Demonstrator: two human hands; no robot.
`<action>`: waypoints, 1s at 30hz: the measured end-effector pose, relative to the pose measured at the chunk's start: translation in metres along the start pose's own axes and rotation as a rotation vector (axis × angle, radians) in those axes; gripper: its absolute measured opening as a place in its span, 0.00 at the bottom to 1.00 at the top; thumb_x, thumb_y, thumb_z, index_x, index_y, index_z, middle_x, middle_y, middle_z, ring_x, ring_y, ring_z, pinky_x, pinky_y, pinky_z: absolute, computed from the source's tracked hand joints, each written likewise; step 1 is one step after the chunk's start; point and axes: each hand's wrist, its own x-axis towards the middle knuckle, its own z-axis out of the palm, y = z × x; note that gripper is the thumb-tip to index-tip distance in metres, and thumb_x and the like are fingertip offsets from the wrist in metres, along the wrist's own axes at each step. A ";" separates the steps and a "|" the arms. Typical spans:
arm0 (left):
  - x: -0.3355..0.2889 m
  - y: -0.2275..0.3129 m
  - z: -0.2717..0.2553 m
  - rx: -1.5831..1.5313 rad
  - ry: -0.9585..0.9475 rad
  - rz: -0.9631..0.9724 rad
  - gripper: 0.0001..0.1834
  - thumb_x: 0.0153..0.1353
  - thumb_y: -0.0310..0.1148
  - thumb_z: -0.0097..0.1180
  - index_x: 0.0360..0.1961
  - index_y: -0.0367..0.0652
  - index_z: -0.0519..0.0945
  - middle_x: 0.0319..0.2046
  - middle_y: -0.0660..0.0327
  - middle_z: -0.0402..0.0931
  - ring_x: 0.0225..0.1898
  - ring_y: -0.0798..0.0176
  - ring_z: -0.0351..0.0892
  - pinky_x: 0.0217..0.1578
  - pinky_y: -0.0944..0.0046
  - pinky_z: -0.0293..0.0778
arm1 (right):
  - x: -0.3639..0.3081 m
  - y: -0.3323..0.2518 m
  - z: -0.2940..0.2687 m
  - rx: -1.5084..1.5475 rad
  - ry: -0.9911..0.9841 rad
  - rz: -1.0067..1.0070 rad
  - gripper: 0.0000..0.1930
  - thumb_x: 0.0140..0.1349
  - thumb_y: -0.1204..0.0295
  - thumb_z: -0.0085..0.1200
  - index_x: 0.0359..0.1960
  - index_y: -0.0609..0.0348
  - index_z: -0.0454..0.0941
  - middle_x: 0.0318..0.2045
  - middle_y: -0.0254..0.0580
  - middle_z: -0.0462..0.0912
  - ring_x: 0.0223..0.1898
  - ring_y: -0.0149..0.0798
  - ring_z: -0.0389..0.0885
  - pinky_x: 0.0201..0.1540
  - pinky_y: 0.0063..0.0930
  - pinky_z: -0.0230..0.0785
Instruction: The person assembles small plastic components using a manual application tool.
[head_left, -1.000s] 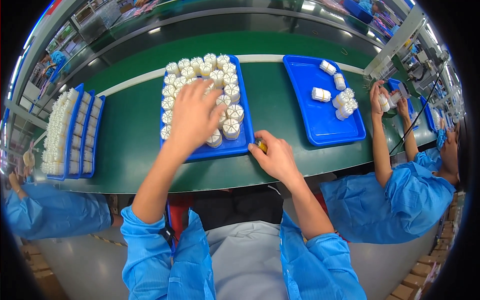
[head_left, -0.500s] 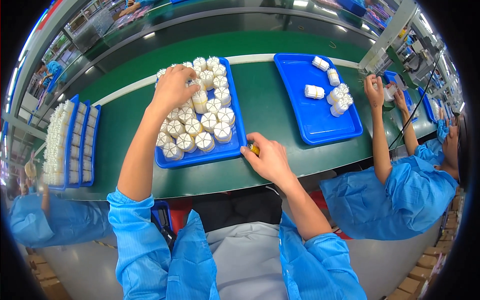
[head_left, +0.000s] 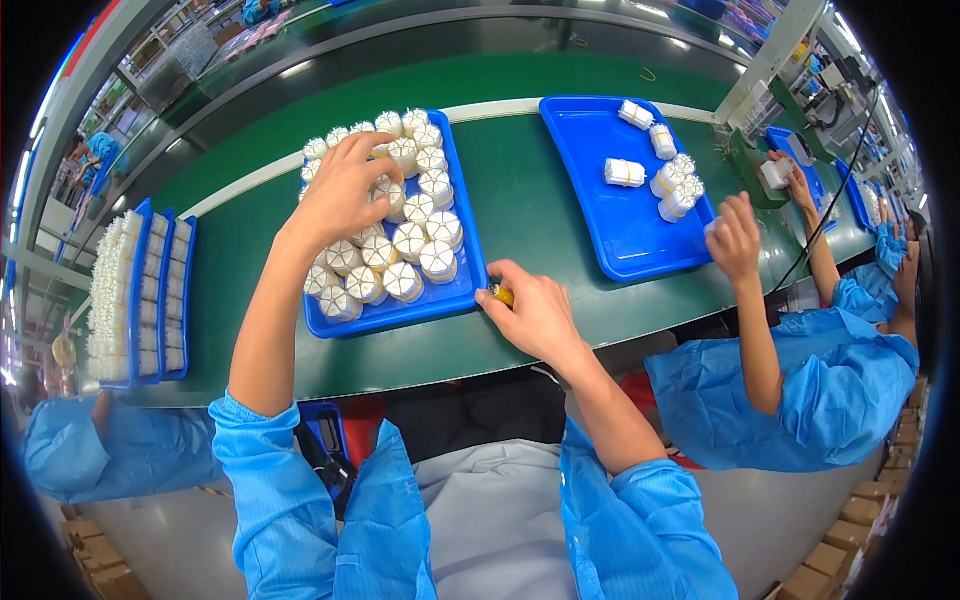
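Observation:
A blue tray (head_left: 462,296) full of several round white parts (head_left: 420,240) lies on the green belt (head_left: 520,200) in front of me. My left hand (head_left: 340,190) reaches over the tray's far left part with its fingers curled down onto the white parts there. My right hand (head_left: 530,310) rests on the belt at the tray's near right corner, closed around a small yellow object (head_left: 503,294).
A second blue tray (head_left: 600,220) with a few white parts lies to the right, where a co-worker in a blue coat (head_left: 810,380) works with raised hands. Blue trays stacked with white parts (head_left: 140,290) stand at the left. Another person's blue sleeve (head_left: 110,460) shows lower left.
The full blue tray has slid nearer and to the right. My left hand moved from the tray's middle to its far left part. My right hand has stayed at the tray's corner.

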 end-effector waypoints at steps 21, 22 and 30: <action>0.018 0.019 -0.006 -0.072 -0.140 0.095 0.12 0.50 0.36 0.67 0.39 0.58 0.85 0.66 0.56 0.63 0.70 0.46 0.54 0.69 0.47 0.52 | -0.002 0.002 0.000 0.006 0.016 0.002 0.16 0.60 0.61 0.58 0.44 0.59 0.78 0.26 0.51 0.84 0.31 0.56 0.83 0.36 0.48 0.73; 0.019 0.019 -0.006 -0.065 -0.132 0.090 0.12 0.50 0.36 0.66 0.39 0.58 0.85 0.66 0.56 0.63 0.70 0.46 0.54 0.69 0.47 0.52 | -0.002 0.002 0.000 0.006 0.016 0.002 0.16 0.60 0.61 0.58 0.44 0.59 0.78 0.26 0.51 0.84 0.31 0.56 0.83 0.36 0.48 0.73; 0.011 0.044 -0.005 -0.220 -0.005 0.110 0.19 0.47 0.38 0.66 0.43 0.53 0.84 0.64 0.53 0.65 0.68 0.46 0.57 0.68 0.45 0.52 | -0.002 0.003 0.003 -0.006 0.035 -0.022 0.16 0.60 0.61 0.58 0.43 0.59 0.78 0.26 0.52 0.84 0.31 0.58 0.83 0.35 0.49 0.73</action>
